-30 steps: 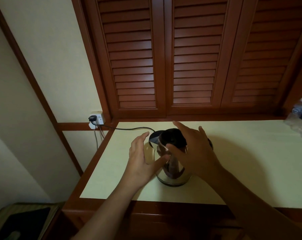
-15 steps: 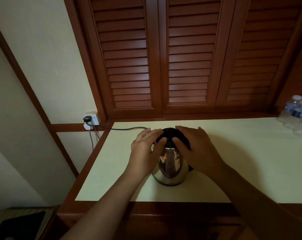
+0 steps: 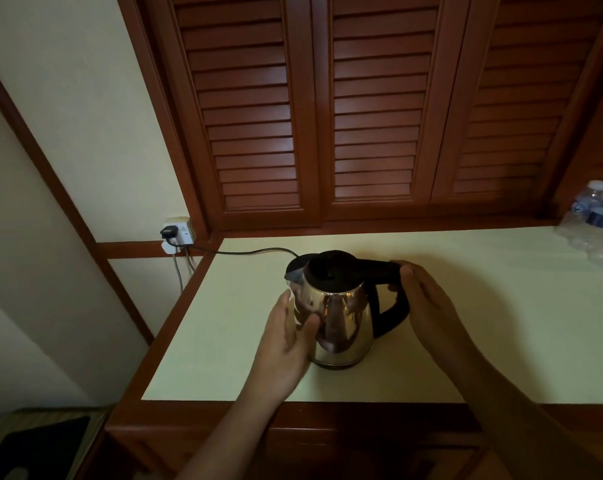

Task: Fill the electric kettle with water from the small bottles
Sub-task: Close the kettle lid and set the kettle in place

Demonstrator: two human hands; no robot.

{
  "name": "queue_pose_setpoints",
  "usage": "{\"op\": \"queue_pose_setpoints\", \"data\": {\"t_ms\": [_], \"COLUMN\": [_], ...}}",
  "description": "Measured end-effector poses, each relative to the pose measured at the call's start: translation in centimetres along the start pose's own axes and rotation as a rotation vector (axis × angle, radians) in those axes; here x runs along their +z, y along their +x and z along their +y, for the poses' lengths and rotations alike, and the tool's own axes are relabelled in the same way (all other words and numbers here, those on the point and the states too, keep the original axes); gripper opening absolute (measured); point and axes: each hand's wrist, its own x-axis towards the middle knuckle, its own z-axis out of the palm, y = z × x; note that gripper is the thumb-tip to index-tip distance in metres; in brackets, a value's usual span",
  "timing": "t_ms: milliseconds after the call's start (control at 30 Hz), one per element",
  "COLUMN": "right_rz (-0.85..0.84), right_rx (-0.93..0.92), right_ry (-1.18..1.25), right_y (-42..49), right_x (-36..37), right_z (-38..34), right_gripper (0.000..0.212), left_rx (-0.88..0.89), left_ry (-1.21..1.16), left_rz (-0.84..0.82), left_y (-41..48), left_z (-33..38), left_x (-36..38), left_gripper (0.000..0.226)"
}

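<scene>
Cream countertop (image 3: 466,323) with dark wood edging, louvred shutters (image 3: 372,116) behind. On it: steel kettle (image 3: 338,317), upright, black lid (image 3: 331,273) down, spout (image 3: 294,271) aimed left-back, black handle (image 3: 390,306) to the right. Polished body, reflections too smeared to read. Left hand (image 3: 286,337) flat against kettle's left flank: fingers straight and together, thumb laid across the steel front, no wrap. Right hand (image 3: 428,306) at kettle's right, on the handle: fingers together, curled over its top rear bend, thumb tip showing inside the loop; grips it. Both forearms in from kettle's near side, over the counter's front edge. Black cord (image 3: 258,251) from behind kettle, left-back, to wall socket (image 3: 177,235) with a plug in it, just off the counter's corner. Small water bottles (image 3: 597,220) far right-back of kettle, well apart, clustered at frame edge; white caps on, dark labels; count unclear. Dark flat item (image 3: 33,445) low and left-front of kettle, below counter level, too dim to identify.
</scene>
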Motion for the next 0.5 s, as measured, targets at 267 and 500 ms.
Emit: {"op": "queue_pose_setpoints", "data": {"t_ms": [267, 500], "right_rz": [0.053, 0.034], "right_rx": [0.155, 0.275], "right_ry": [0.230, 0.389], "right_y": [0.6, 2.8], "right_x": [1.7, 1.8], "right_z": [2.0, 2.2], "right_gripper": [0.071, 0.062], "left_rx": [-0.070, -0.141], "left_ry": [-0.034, 0.006], "left_rz": [-0.041, 0.030], "left_y": [0.0, 0.1], "left_z": [-1.5, -1.0], "left_x": [2.2, 4.4], "left_gripper": [0.076, 0.129]}}
